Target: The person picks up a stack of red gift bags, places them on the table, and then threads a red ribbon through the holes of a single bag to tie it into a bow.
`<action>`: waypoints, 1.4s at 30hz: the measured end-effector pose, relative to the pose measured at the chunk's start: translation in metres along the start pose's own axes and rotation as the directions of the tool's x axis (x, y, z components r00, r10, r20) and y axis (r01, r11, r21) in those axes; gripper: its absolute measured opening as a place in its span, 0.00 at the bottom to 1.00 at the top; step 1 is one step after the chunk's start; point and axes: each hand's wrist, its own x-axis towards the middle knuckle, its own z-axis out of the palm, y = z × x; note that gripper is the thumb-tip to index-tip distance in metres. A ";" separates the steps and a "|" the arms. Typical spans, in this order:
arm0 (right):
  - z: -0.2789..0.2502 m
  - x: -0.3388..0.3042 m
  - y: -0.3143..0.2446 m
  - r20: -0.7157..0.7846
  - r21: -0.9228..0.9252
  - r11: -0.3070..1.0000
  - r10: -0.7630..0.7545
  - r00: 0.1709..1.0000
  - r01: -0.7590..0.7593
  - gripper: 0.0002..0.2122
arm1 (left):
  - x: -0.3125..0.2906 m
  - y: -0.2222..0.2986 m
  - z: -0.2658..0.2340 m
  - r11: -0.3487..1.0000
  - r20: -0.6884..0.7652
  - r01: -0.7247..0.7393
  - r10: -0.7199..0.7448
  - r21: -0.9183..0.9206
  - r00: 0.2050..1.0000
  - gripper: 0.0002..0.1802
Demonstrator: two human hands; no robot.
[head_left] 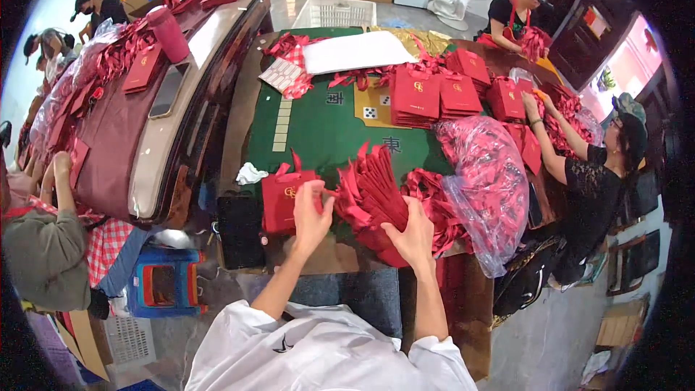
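My right hand [413,237] grips the near right side of a fanned stack of red paper gift bags [376,192] with ribbon handles, the thumb lying along their edge. To the left, my left hand [313,221] is raised between that stack and a single red gift bag [279,206] with a gold emblem. Its fingers are stretched up and the thumb stands apart. A red ribbon passes close to those fingertips; whether they touch it I cannot tell. Loose red ribbons [427,192] lie just right of the stack.
A clear plastic sack of red ribbons [489,188] bulges at the right. Stacked red bags [416,94] stand farther back on the green tabletop [311,130], near a white slab [358,52]. Crumpled tissue [250,174] lies left. A person [601,166] works at the right edge.
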 end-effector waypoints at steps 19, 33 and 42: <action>-0.001 0.000 0.003 0.026 0.040 0.998 -0.044 0.999 0.043 0.25 | 0.055 -0.034 0.037 0.881 0.775 0.254 0.175 -0.398 0.608 0.57; 0.000 -0.008 -0.002 -0.080 -0.045 0.999 0.004 0.997 -0.007 0.28 | 0.037 -0.021 0.026 0.986 0.735 0.034 0.098 -0.162 0.671 0.63; 0.006 -0.009 0.011 -0.075 -0.048 0.998 -0.045 0.996 0.042 0.27 | 0.031 -0.002 0.017 0.986 0.692 0.061 0.065 -0.155 0.719 0.59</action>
